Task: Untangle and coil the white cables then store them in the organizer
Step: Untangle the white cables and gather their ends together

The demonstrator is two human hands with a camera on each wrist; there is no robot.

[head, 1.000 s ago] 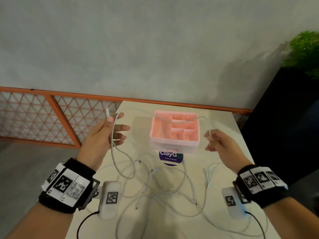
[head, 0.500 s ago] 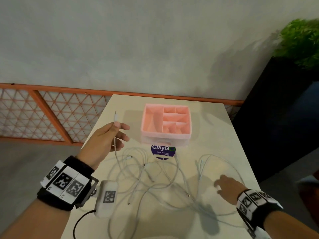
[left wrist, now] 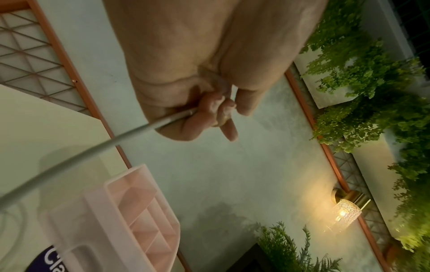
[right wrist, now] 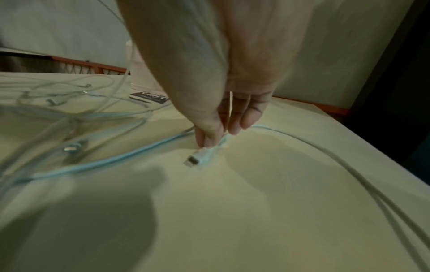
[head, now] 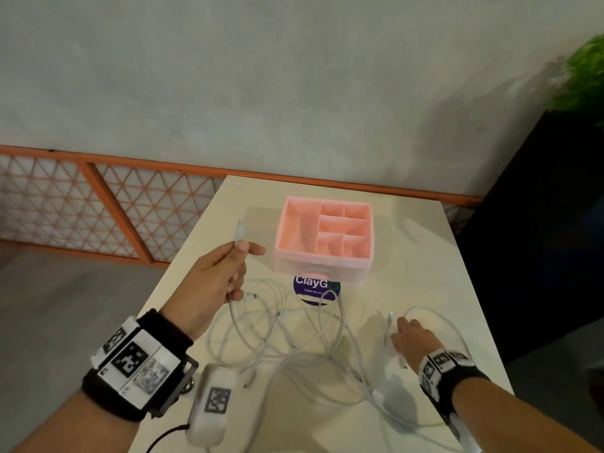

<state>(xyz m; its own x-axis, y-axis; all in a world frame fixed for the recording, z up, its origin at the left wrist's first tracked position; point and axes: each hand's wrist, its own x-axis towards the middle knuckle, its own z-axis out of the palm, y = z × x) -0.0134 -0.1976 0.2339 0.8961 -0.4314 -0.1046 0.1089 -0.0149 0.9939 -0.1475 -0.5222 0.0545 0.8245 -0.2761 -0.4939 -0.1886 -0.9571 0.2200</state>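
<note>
Several white cables (head: 287, 338) lie tangled on the cream table (head: 425, 256), in front of a pink compartment organizer (head: 323, 237) with nothing in it. My left hand (head: 240, 248) is raised left of the organizer and grips one cable end; its plug (head: 240, 227) points up. In the left wrist view my curled fingers (left wrist: 209, 110) close round that cable (left wrist: 93, 152), with the organizer (left wrist: 130, 211) below. My right hand (head: 400, 325) is down on the table at the right. In the right wrist view its fingertips (right wrist: 207, 139) pinch a cable just behind a white plug (right wrist: 197, 159).
A purple round sticker (head: 315, 287) sits just in front of the organizer. An orange lattice fence (head: 98, 207) runs behind the table on the left. A black planter with a green plant (head: 539, 223) stands close to the table's right edge.
My right hand let go of the raised cable, dropped to the table on the right and took hold of a plug end there. The left hand keeps its cable end up.
</note>
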